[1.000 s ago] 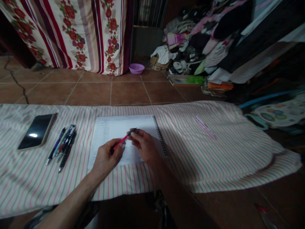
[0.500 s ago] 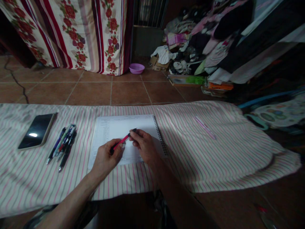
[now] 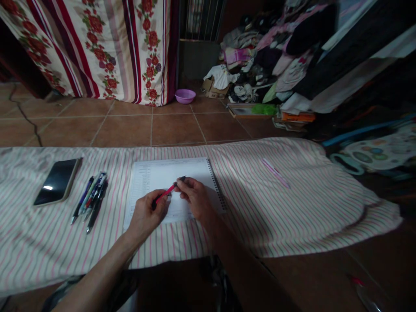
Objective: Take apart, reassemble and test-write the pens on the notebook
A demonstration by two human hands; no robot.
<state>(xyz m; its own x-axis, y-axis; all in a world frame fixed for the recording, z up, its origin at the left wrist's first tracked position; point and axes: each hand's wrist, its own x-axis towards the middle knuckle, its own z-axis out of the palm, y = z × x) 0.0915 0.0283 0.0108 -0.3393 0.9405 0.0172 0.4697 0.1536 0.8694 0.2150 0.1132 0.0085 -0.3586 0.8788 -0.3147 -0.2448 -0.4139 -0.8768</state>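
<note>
Between my two hands is a red pen [image 3: 167,192] with dark ends, tilted up to the right above a spiral notebook [image 3: 175,168]. My left hand [image 3: 147,213] is closed around its lower dark end. The fingertips of my right hand [image 3: 194,196] pinch it near the upper dark tip. The notebook lies open at a mostly white page with printed lines along its left and top edges; its wire binding is on the right. My hands and forearms cover part of the page's lower half.
Left of the notebook lies a bunch of several pens [image 3: 91,201], with a smartphone [image 3: 57,182] beyond it. A pink-and-white pen [image 3: 276,172] rests at the right on the striped cloth [image 3: 247,225]. On the tiled floor behind stand a purple basin [image 3: 185,96] and piled clothes [image 3: 247,56].
The view has shifted slightly, so the phone and pens appear a little further right. Both hands keep hold of the red pen, with hardly any movement.
</note>
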